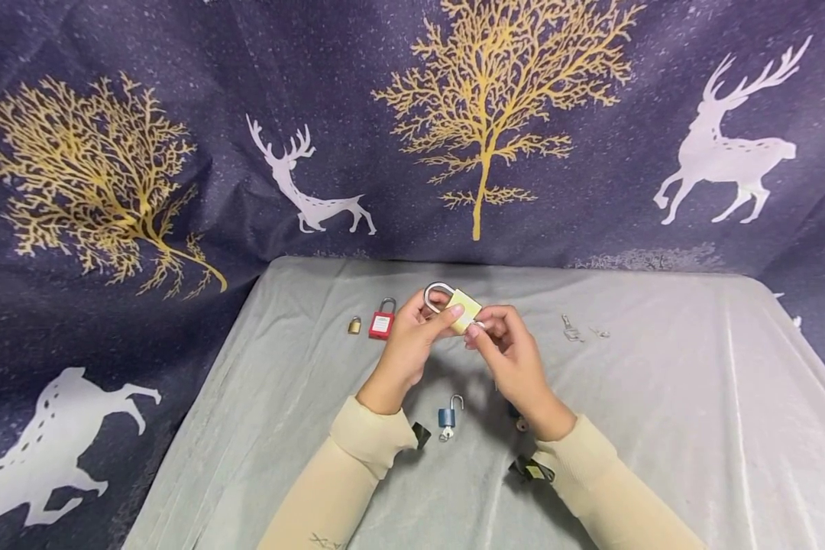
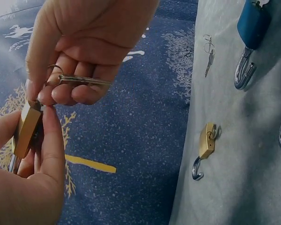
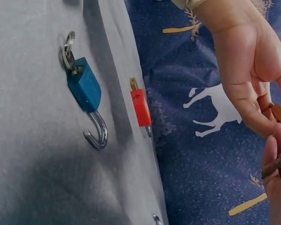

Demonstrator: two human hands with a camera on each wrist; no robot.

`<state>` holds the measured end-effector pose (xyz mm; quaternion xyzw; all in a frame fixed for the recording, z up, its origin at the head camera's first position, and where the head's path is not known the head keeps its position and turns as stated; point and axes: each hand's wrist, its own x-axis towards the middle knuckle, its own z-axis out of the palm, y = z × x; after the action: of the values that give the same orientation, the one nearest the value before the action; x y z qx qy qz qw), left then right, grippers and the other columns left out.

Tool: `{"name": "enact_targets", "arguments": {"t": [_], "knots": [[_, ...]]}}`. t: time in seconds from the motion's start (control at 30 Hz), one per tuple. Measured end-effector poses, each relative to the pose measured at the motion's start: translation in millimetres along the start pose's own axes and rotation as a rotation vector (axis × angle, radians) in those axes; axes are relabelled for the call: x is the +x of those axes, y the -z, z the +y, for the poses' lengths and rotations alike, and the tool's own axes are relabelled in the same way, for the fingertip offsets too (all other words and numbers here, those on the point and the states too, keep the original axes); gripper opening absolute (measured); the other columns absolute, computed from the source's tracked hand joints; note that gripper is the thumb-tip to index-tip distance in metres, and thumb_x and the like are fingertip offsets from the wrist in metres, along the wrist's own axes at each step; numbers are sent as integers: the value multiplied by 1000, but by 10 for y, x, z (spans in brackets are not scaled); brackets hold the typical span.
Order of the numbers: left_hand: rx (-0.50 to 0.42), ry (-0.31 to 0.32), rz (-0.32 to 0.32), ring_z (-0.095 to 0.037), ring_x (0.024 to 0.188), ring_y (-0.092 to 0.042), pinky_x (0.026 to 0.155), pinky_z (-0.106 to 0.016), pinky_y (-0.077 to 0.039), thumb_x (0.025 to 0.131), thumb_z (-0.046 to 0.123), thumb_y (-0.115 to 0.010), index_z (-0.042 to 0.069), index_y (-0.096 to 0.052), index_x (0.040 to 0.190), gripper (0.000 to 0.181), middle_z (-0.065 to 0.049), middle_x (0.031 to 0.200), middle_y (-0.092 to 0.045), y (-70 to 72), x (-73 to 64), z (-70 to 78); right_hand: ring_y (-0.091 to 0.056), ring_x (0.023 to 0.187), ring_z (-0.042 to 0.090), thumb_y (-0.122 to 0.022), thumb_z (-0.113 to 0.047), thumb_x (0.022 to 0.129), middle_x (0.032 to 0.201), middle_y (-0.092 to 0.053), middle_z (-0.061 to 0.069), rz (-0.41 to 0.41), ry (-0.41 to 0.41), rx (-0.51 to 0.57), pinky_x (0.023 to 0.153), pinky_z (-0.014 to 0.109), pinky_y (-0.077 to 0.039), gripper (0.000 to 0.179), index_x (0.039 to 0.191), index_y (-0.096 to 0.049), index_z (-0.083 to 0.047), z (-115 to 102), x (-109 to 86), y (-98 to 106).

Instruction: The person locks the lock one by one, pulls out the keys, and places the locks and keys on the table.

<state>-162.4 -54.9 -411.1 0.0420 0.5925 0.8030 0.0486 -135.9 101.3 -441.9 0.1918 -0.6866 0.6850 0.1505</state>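
From the head view, we see the brass padlock raised above the grey cloth, between the left hand and the right hand. Our left thumb lies across its face with the fingers behind, so that hand grips the body. Its long axis slants: the shackle loops out at the upper left, and the opposite end points down and right, toward our right fingertips, which pinch a key there. That lower end against the right fingers is the relation we judge to matter most; the left hand bears the lock, while the right is the nearer one to its key end. The red padlock and a small brass padlock stand left of our hands, a blue padlock lies nearer us, and loose keys lie off to the right. From the left wrist view, we find the held lock almost upright, leaning a little, with its shackle end low and its key end meeting our right thumb and fingertip; a ring and further keys lie across the other right fingers. We cannot tell how deep the pinched key sits. From the right wrist view, only a sliver of the lock shows at the edge, between both hands, and we cannot make out the right hand's grip clearly; the blue and red padlocks lie well apart from it.
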Motion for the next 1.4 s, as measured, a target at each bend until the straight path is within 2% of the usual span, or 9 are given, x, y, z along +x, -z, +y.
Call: {"name": "enact_targets", "arguments": {"t": [0.2, 0.53, 0.77, 1.13, 1.4], "knots": [[-11, 6, -5, -9, 84, -66, 76, -28, -62, 93, -3, -66, 1, -59, 105, 14, -1, 97, -62, 4, 10, -18, -68, 75, 6, -62, 10, 94, 82, -67, 25, 7, 41, -14, 70, 24, -58, 17, 110, -55, 11, 17, 4, 25], [-16, 7, -29, -9, 86, -68, 79, -31, -62, 95, -1, -65, -1, -58, 108, 15, -2, 99, -63, -1, 2, -9, -70, 75, 6, -63, 10, 93, 84, -70, 27, 26, 49, -31, 69, 26, -59, 16, 109, -59, 10, 33, 5, 47], [-14, 5, -24, -9, 85, -68, 79, -31, -62, 95, 0, -65, -1, -57, 107, 14, -2, 99, -63, -2, 4, -13, -71, 77, 4, -62, 8, 95, 86, -70, 27, 16, 29, -51, 70, 25, -59, 14, 109, -60, 10, 26, 7, 66], [-27, 17, -5, -9, 81, -68, 77, -27, -62, 95, 1, -66, 3, -58, 105, 12, -2, 98, -63, -10, 8, -39, -72, 75, 9, -62, 3, 97, 86, -73, 24, 11, 5, -66, 70, 21, -58, 15, 110, -61, 8, 21, 12, 82], [-33, 7, 20, -10, 81, -69, 77, -29, -62, 95, 2, -67, 4, -58, 102, 12, -3, 95, -64, 26, 36, -52, -72, 76, 8, -61, 2, 98, 85, -72, 25, 6, -27, -69, 71, 21, -58, 20, 117, -65, 5, 32, 9, 82]]}}
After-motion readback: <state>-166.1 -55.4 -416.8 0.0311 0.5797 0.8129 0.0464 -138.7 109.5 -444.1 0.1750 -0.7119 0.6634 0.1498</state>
